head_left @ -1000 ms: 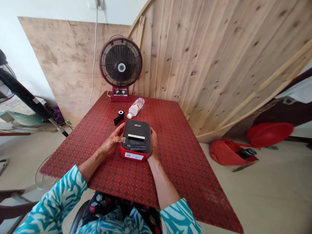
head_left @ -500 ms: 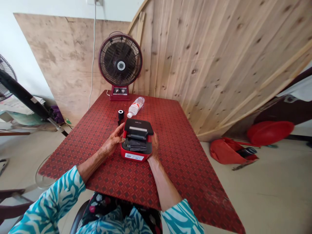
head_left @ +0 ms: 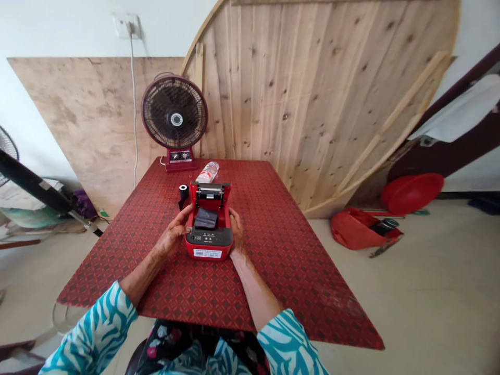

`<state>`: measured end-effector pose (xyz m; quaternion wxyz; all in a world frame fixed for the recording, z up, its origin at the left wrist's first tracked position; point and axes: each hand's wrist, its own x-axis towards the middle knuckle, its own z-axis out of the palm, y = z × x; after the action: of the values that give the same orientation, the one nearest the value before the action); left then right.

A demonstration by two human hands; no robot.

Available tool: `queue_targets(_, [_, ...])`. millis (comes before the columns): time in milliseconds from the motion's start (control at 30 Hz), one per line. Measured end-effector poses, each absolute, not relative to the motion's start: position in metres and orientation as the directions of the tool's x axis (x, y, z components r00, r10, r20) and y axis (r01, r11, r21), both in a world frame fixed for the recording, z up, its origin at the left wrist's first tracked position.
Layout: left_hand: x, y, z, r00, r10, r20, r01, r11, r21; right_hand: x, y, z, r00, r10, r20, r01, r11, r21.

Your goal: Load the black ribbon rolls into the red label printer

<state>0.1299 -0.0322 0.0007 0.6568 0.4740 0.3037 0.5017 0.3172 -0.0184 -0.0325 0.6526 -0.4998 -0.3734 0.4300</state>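
Note:
A red and black label printer [head_left: 209, 237] stands on the table in front of me with its lid [head_left: 211, 192] raised. Inside its compartment lies a dark, crumpled-looking piece [head_left: 206, 218] whose kind I cannot make out. My left hand [head_left: 175, 229] grips the printer's left side, thumb on the top edge. Along the right side my right hand [head_left: 236, 232] is closed against the casing, its fingers partly hidden. A small black roll [head_left: 183, 191] with a white core stands just beyond my left fingertips. Behind the lid lies a clear plastic bottle [head_left: 208, 172] on its side.
A dark red fan [head_left: 175, 114] stands at the back of the table [head_left: 297, 281], which has a red patterned cover. Wooden boards [head_left: 273, 78] lean against the wall behind. On the floor at right are a red bag [head_left: 347, 229] and a red basin [head_left: 412, 192].
The printer's lid has swung up from nearly closed to upright, exposing the compartment. Both hands still hold the sides. The camera view has shifted.

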Motion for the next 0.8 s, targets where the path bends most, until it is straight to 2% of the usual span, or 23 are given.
queue_targets(100, [0.124,-0.033,0.009,0.309,0.946,0.103,-0.264,-0.018,0.964,0.317,-0.018,-0.033,0.347,0.934,0.089,-0.205,0.168,-0.964])
queue_targets(200, [0.119,-0.034,0.027,0.279,0.942,0.185,0.007,-0.195,0.981,0.316,-0.017,-0.034,0.349,0.928,0.129,-0.212,0.213,-0.954])
queue_targets(333, [0.128,-0.027,0.057,0.304,0.899,0.315,0.341,-0.412,0.845,0.316,-0.013,-0.038,0.361,0.917,0.168,-0.221,0.259,-0.94])
queue_targets(433, [0.145,-0.017,0.073,0.45,0.816,0.363,0.484,-0.564,0.669,0.315,-0.01,-0.041,0.348,0.92,0.18,-0.241,0.274,-0.931])
queue_targets(533, [0.157,-0.009,0.083,0.55,0.793,0.263,0.587,-0.591,0.553,0.314,-0.008,-0.043,0.337,0.925,0.174,-0.261,0.269,-0.927])
queue_targets(600, [0.16,-0.004,0.088,0.523,0.831,0.188,0.642,-0.529,0.555,0.313,-0.008,-0.042,0.34,0.924,0.174,-0.265,0.272,-0.925])
queue_targets(733, [0.159,0.013,0.095,0.502,0.864,0.038,0.659,-0.411,0.63,0.312,-0.009,-0.038,0.362,0.916,0.172,-0.262,0.277,-0.924])
queue_targets(800, [0.16,0.023,0.095,0.557,0.83,-0.026,0.682,-0.439,0.585,0.312,-0.009,-0.036,0.373,0.912,0.17,-0.256,0.278,-0.926])
